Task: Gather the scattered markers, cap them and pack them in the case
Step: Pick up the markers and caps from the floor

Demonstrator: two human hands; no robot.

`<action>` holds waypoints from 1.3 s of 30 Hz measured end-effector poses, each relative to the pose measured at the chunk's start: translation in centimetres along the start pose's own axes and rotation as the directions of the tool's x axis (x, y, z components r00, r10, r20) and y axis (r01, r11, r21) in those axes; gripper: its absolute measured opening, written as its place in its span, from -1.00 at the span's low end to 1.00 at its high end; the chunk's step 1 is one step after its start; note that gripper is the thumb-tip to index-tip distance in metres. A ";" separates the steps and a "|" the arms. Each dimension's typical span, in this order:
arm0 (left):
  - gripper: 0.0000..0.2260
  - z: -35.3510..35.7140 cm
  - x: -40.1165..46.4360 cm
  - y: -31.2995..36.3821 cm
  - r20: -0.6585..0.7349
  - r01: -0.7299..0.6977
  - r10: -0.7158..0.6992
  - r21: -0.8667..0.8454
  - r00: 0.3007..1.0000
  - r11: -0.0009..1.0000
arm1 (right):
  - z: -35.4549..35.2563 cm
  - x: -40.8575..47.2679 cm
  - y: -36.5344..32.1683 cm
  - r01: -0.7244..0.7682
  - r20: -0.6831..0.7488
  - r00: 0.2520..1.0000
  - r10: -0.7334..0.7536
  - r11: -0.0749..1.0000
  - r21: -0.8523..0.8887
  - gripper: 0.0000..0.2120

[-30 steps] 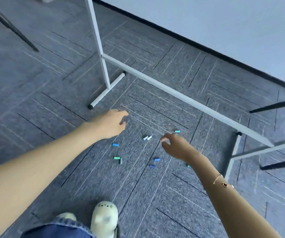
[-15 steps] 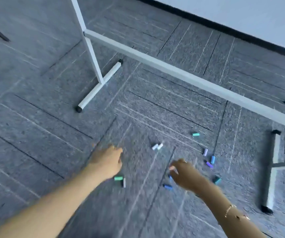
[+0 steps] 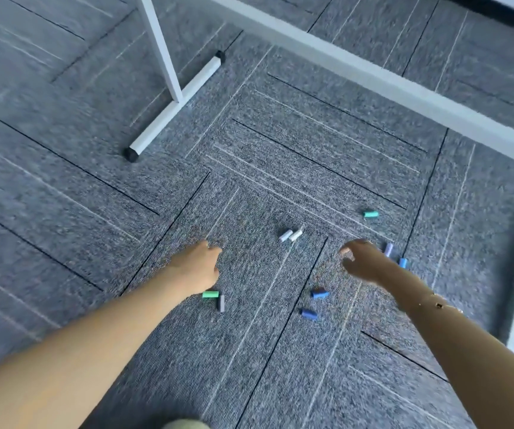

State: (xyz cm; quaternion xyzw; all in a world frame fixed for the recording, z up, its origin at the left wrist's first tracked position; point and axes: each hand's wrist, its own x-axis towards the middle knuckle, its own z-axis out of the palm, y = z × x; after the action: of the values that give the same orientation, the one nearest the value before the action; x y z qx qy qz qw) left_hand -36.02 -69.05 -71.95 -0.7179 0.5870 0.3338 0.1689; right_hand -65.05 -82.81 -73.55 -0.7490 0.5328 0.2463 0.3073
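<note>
Short coloured marker pieces scattered on grey carpet (image 3: 63, 212): white pair (image 3: 290, 235) centre, green piece (image 3: 210, 294) beside grey piece (image 3: 222, 303), two blue pieces (image 3: 320, 294) nearer, teal piece (image 3: 371, 214) farthest. Case not in view.

Step, by judgement: gathering just starting, nothing picked up. Left hand (image 3: 198, 269) and right hand (image 3: 362, 263) hover low, fingers loosely bent, holding nothing.

Next: pinch nearest pieces.

White frame foot (image 3: 175, 108) and crossbar (image 3: 373, 78) well beyond scatter; open carpet around it.

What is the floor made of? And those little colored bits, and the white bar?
The floor looks like carpet: grey, speckled and fuzzy, laid in tiles. The colored bits, like the green one, look like smooth plastic, probably marker caps. The white bar looks like painted metal, straight-edged and even.
</note>
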 end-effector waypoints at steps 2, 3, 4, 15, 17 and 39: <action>-0.68 0.1 0.7 0.4 -0.003 -0.003 0.003 0.000 1.000 1.000 | 0.2 0.9 0.8 -0.011 -0.037 0.999 0.010 1.000 -0.001 -0.64; -0.68 0.2 0.9 0.5 -0.004 -0.010 0.010 0.002 1.000 1.000 | 0.2 1.4 1.2 -0.027 -0.066 0.997 0.026 1.000 -0.012 -0.61; -0.68 0.3 1.1 0.6 -0.006 -0.016 0.016 0.008 1.000 1.000 | 0.1 2.0 1.6 -0.049 -0.095 0.994 0.046 0.999 -0.024 -0.58; -0.62 1.9 1.5 -0.7 -0.008 0.013 -0.013 -0.009 1.000 1.000 | -1.2 6.7 4.3 -0.143 -0.176 0.974 0.139 0.990 -0.009 -0.17; -0.54 2.1 1.7 -1.2 -0.032 0.047 -0.047 -0.022 0.998 0.999 | -1.0 7.2 4.7 -0.138 -0.158 0.978 0.134 0.990 -0.014 -0.16; -0.35 3.8 1.8 -0.5 0.002 0.033 -0.033 -0.117 0.999 0.993 | 2.1 5.6 4.3 -0.244 -0.322 0.909 0.263 0.965 0.098 -0.84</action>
State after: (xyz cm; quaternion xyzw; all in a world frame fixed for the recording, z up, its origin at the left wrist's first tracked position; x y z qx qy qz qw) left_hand -36.41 -67.86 -75.99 -0.7362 0.5546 0.3646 0.1320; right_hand -67.44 -86.00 -79.76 -0.6954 0.6763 0.1395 0.1989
